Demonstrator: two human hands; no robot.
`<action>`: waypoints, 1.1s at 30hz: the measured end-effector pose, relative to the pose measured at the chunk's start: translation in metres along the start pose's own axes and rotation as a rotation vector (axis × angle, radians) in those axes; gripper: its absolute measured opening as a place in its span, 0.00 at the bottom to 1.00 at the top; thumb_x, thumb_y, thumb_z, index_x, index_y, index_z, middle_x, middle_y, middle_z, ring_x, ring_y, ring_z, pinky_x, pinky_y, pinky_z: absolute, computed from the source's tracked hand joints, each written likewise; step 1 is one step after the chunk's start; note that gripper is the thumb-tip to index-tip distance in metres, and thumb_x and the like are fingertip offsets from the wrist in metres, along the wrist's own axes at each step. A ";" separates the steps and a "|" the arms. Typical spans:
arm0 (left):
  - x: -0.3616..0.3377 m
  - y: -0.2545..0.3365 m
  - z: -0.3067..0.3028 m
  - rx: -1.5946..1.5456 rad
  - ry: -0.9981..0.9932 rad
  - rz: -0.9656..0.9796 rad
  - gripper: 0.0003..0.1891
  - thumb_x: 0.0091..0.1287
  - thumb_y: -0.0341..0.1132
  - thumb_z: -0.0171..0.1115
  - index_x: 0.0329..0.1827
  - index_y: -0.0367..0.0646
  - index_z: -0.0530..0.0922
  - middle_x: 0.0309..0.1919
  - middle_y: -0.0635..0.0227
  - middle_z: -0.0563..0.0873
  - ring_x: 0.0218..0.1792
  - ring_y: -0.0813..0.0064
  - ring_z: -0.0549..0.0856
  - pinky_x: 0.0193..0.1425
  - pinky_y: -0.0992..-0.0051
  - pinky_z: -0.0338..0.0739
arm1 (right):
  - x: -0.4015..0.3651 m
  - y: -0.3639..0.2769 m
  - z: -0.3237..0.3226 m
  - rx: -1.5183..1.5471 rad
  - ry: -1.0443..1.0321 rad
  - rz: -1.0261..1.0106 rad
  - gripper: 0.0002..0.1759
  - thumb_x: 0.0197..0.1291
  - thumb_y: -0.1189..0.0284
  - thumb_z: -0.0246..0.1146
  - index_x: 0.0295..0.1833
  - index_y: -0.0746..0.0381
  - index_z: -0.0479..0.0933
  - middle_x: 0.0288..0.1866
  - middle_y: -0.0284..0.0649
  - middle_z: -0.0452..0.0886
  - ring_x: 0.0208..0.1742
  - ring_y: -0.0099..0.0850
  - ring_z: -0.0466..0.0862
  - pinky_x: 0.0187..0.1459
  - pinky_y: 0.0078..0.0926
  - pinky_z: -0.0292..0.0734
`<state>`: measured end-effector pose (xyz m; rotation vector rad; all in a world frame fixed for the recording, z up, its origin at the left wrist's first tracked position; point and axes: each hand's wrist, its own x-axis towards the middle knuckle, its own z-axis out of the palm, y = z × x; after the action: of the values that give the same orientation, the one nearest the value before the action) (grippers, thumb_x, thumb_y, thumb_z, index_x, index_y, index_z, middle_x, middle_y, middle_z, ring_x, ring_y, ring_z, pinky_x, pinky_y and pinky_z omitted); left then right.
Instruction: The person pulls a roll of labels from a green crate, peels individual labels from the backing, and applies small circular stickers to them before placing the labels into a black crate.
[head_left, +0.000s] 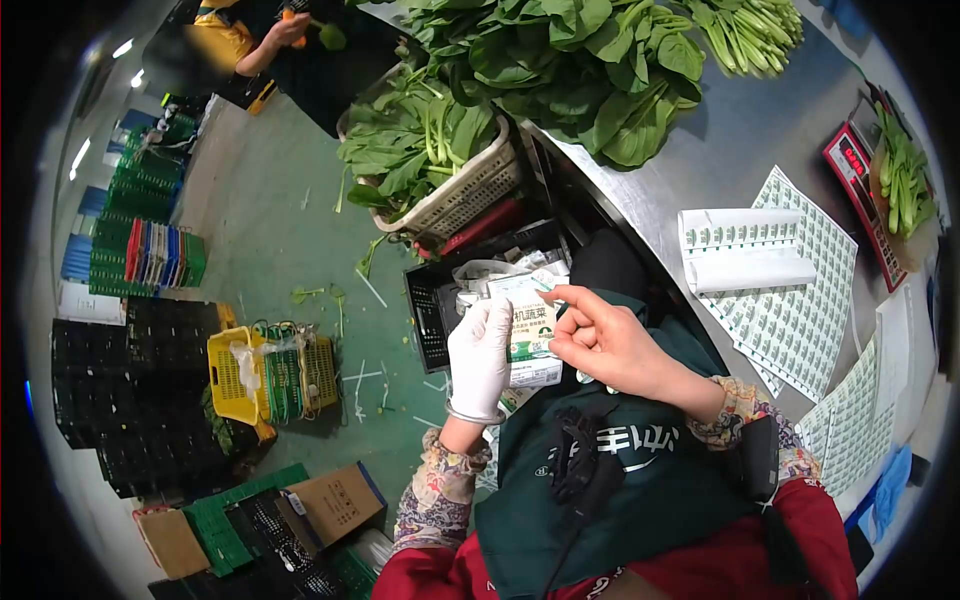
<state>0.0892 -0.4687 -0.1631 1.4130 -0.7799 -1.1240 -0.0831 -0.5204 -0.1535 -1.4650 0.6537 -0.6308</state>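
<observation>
My left hand (480, 358), in a white glove, is closed on the left edge of a green-and-cream printed vegetable label (531, 326). White material with a barcode shows under its lower edge. My right hand (612, 342) is bare, at the label's right side. Its thumb and index finger are apart, the other fingers curled, and nothing shows between them. Beneath the hands is a black crate (425, 325) with crumpled white and clear wrapping inside.
Leafy greens (600, 70) and sheets of small labels (790, 300) lie on the steel table (735, 130), beside a red scale (865, 205) bearing greens. A basket (470, 195) of greens stands left of it. Yellow crates (235, 375) and cardboard (335, 500) occupy the floor. A person (265, 50) works at the upper left.
</observation>
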 end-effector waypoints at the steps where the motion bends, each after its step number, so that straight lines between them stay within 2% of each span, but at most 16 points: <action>1: -0.002 0.006 0.002 -0.018 -0.031 0.013 0.13 0.71 0.37 0.53 0.43 0.33 0.77 0.36 0.70 0.83 0.34 0.86 0.79 0.40 0.82 0.75 | 0.000 0.000 0.001 -0.001 0.002 0.000 0.25 0.59 0.78 0.59 0.62 0.66 0.63 0.27 0.32 0.74 0.22 0.14 0.72 0.26 0.16 0.68; 8: -0.007 0.019 0.006 -0.100 -0.154 -0.068 0.11 0.66 0.32 0.60 0.48 0.35 0.75 0.40 0.69 0.84 0.38 0.85 0.80 0.42 0.82 0.75 | 0.001 0.002 -0.004 -0.010 0.008 -0.003 0.24 0.60 0.79 0.58 0.62 0.66 0.62 0.29 0.32 0.75 0.23 0.14 0.72 0.26 0.17 0.68; 10: -0.008 0.018 0.002 -0.009 -0.171 -0.099 0.11 0.65 0.30 0.62 0.48 0.36 0.75 0.40 0.70 0.84 0.38 0.85 0.81 0.42 0.83 0.75 | 0.002 -0.001 -0.005 -0.013 0.020 -0.033 0.24 0.60 0.78 0.58 0.62 0.66 0.62 0.29 0.33 0.74 0.23 0.16 0.73 0.26 0.17 0.68; 14: -0.009 0.016 0.006 -0.036 -0.131 -0.105 0.11 0.64 0.29 0.62 0.48 0.36 0.76 0.39 0.70 0.84 0.38 0.86 0.81 0.41 0.83 0.76 | 0.001 0.003 -0.003 -0.116 0.031 -0.117 0.25 0.60 0.78 0.59 0.62 0.66 0.62 0.29 0.37 0.76 0.24 0.23 0.77 0.28 0.20 0.71; 15: -0.010 0.018 0.008 0.010 -0.093 -0.069 0.11 0.64 0.28 0.61 0.47 0.35 0.75 0.39 0.68 0.84 0.37 0.85 0.81 0.41 0.82 0.76 | 0.001 0.006 -0.002 -0.289 0.073 -0.280 0.25 0.59 0.78 0.59 0.62 0.65 0.63 0.30 0.41 0.77 0.25 0.29 0.80 0.29 0.24 0.74; 18: -0.004 0.018 -0.001 -0.004 0.032 0.005 0.11 0.64 0.27 0.60 0.48 0.34 0.75 0.38 0.67 0.84 0.37 0.84 0.82 0.42 0.82 0.77 | 0.000 0.006 -0.007 -0.500 0.198 -0.493 0.24 0.58 0.79 0.60 0.61 0.65 0.64 0.32 0.42 0.79 0.26 0.32 0.82 0.28 0.27 0.75; 19: -0.003 0.022 -0.004 -0.069 0.030 -0.053 0.11 0.65 0.27 0.59 0.48 0.34 0.75 0.39 0.67 0.84 0.37 0.83 0.82 0.42 0.82 0.78 | -0.006 -0.001 -0.007 -0.298 0.229 -0.272 0.23 0.59 0.78 0.61 0.60 0.66 0.65 0.31 0.40 0.78 0.23 0.27 0.80 0.25 0.25 0.73; 20: -0.004 0.027 -0.003 -0.064 0.027 -0.065 0.11 0.65 0.27 0.60 0.48 0.34 0.75 0.39 0.67 0.84 0.36 0.84 0.82 0.40 0.83 0.78 | -0.005 -0.008 -0.008 -0.205 0.290 -0.175 0.24 0.60 0.77 0.61 0.61 0.67 0.63 0.31 0.39 0.77 0.21 0.21 0.77 0.24 0.21 0.71; 25: -0.009 0.014 0.013 -0.032 -0.021 0.005 0.13 0.64 0.27 0.61 0.51 0.35 0.75 0.40 0.68 0.84 0.37 0.85 0.81 0.40 0.84 0.77 | 0.005 0.000 -0.002 -0.022 0.273 0.124 0.38 0.59 0.74 0.64 0.69 0.67 0.50 0.32 0.39 0.77 0.24 0.19 0.76 0.27 0.18 0.70; 28: -0.014 0.012 0.023 -0.095 -0.022 0.036 0.14 0.64 0.26 0.61 0.53 0.34 0.74 0.41 0.67 0.84 0.38 0.85 0.81 0.40 0.85 0.76 | 0.008 0.003 0.007 0.201 0.270 0.063 0.42 0.58 0.74 0.65 0.71 0.66 0.46 0.31 0.39 0.77 0.27 0.17 0.77 0.31 0.17 0.71; 29: -0.014 0.013 0.024 -0.121 -0.010 0.038 0.14 0.64 0.26 0.61 0.52 0.34 0.74 0.41 0.67 0.84 0.38 0.85 0.81 0.40 0.85 0.76 | 0.007 0.001 0.008 0.270 0.287 0.056 0.41 0.58 0.76 0.64 0.70 0.66 0.48 0.32 0.37 0.77 0.29 0.16 0.77 0.34 0.16 0.71; 33: -0.017 0.011 0.025 -0.209 0.041 0.055 0.12 0.65 0.26 0.60 0.50 0.34 0.75 0.40 0.66 0.84 0.36 0.85 0.81 0.36 0.85 0.74 | -0.001 0.006 0.004 0.283 0.310 0.123 0.36 0.58 0.78 0.62 0.69 0.63 0.52 0.32 0.36 0.79 0.31 0.15 0.77 0.34 0.14 0.70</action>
<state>0.0614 -0.4638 -0.1469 1.2293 -0.6482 -1.0973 -0.0806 -0.5168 -0.1598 -1.0653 0.8502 -0.8270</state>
